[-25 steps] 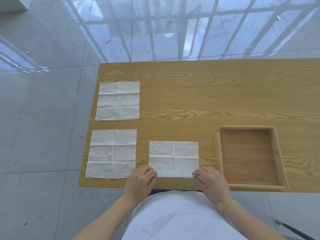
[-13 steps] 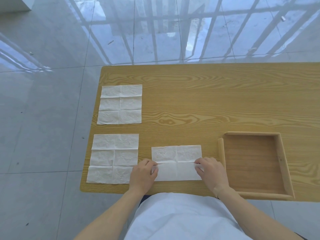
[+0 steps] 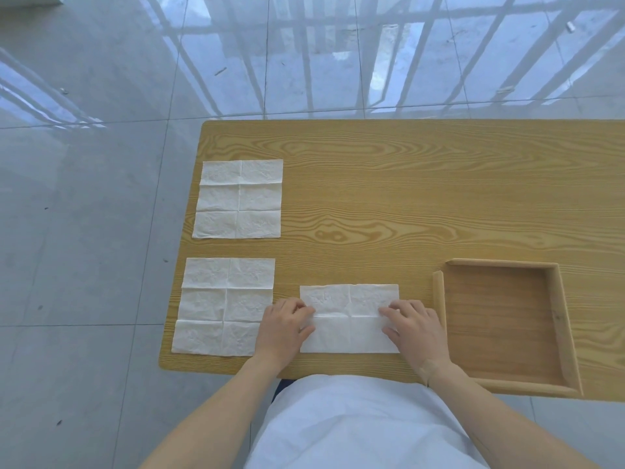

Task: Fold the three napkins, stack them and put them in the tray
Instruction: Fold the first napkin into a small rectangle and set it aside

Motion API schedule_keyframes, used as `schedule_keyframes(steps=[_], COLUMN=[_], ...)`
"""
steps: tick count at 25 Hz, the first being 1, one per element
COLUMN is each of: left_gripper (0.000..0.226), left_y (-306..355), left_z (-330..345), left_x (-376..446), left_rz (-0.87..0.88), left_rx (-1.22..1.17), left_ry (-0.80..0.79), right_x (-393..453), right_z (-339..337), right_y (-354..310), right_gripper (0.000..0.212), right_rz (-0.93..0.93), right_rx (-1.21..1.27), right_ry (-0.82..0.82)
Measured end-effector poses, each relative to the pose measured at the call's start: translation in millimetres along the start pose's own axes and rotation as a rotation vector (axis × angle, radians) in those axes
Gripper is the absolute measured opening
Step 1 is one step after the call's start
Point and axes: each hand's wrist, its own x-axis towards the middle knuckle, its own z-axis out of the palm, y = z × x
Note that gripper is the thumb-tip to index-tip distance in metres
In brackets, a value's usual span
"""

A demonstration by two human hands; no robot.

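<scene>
Three white napkins lie on the wooden table (image 3: 406, 184). The middle napkin (image 3: 350, 330) sits by the near edge with its near flap folded over away from me. My left hand (image 3: 284, 328) pinches that flap's left end and my right hand (image 3: 414, 328) pinches its right end. A flat unfolded napkin (image 3: 225, 306) lies at the near left, touching my left hand's side. Another flat unfolded napkin (image 3: 238, 199) lies farther back on the left. The wooden tray (image 3: 554, 319) stands at the near right, with nothing in it.
The table's left edge and near edge run close to the napkins. Beyond the table is glossy grey tiled floor (image 3: 84, 231). My white shirt (image 3: 365, 424) fills the bottom of the view.
Both hands have carried the middle napkin's near edge up and away from me, so the flap now covers about half of it. The other napkins and the tray have not moved.
</scene>
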Motion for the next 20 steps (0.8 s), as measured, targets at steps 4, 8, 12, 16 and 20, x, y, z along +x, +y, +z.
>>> schedule_keyframes(steps=[4, 8, 12, 16, 20], left_gripper=[0.012, 0.003, 0.006, 0.01, 0.012], left_y=[4.2, 7.3, 10.8, 14.5, 14.6], left_z=[-2.3, -1.4, -5.4, -18.7, -36.7], left_x=[4.4, 6.0, 7.3, 4.5, 5.2], left_rz=[-0.003, -0.033, -0.034, 0.001, -0.027], left_rx=[0.028, -0.012, -0.055, -0.173, -0.399], left_ry=[-0.013, 0.002, 0.011, 0.051, 0.035], right_x=[4.4, 8.9, 8.6, 3.8, 1.4], right_z=[-0.3, -0.8, -9.1, -28.5, -50.3], right_y=[-1.2, -1.0, -3.8, -5.8, -0.1], right_gripper=[0.017, 0.009, 0.003, 0.008, 0.012], right_rz=[0.047, 0.082, 0.087, 0.114, 0.197], right_rx=[0.018, 0.047, 0.12, 0.258, 0.488], right_ry=[-0.031, -0.12, -0.124, -0.092, -0.153])
